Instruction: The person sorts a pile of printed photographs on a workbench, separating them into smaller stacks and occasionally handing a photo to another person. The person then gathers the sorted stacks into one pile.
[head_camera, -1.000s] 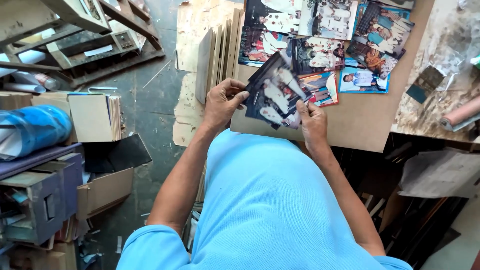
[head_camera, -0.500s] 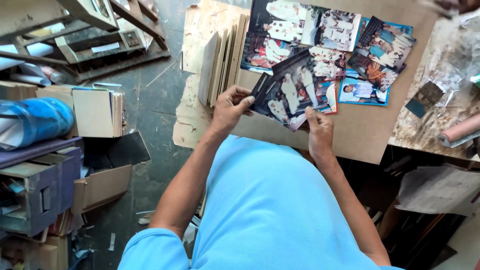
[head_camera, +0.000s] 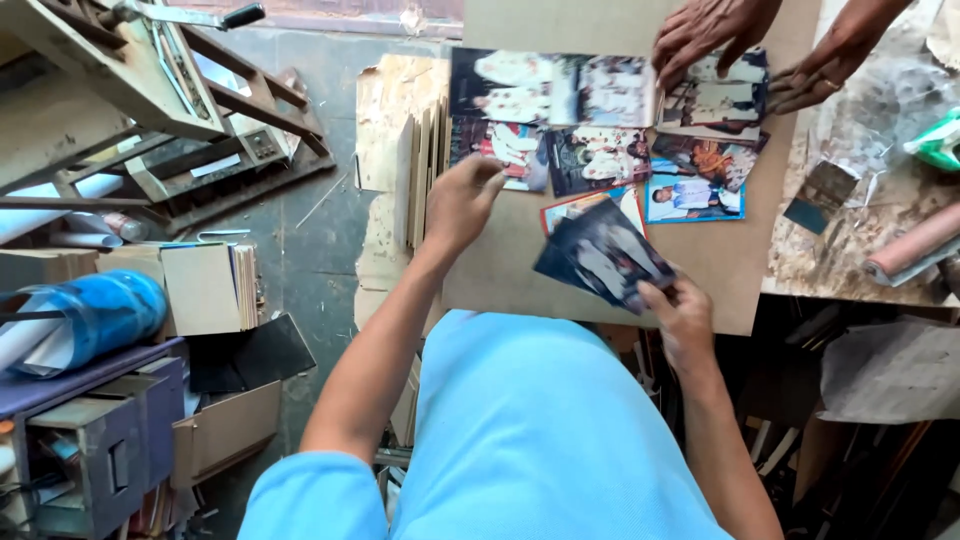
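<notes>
A brown board (head_camera: 720, 270) lies on the table with several printed photographs (head_camera: 580, 120) spread over its far half. My right hand (head_camera: 680, 315) grips a small stack of dark photos (head_camera: 605, 258) by its near corner, above the board's bare part. My left hand (head_camera: 462, 200) is off the stack, fingers loosely curled, over the left edge of the board beside a photo (head_camera: 510, 150). Another person's two hands (head_camera: 745, 40) reach in from the top and rest on the photos at the far right.
Thin boards (head_camera: 415, 175) stand on edge left of the table. A wooden frame and machine (head_camera: 150, 90) fill the upper left, with boxes (head_camera: 205, 290) and a blue roll (head_camera: 100, 315) below. A pink roll (head_camera: 915, 245) and scraps lie on the right worktop.
My left hand has let go of the photo stack and moved left and away. My right hand now holds the stack alone, lower. Another person's hands have come in at the top.
</notes>
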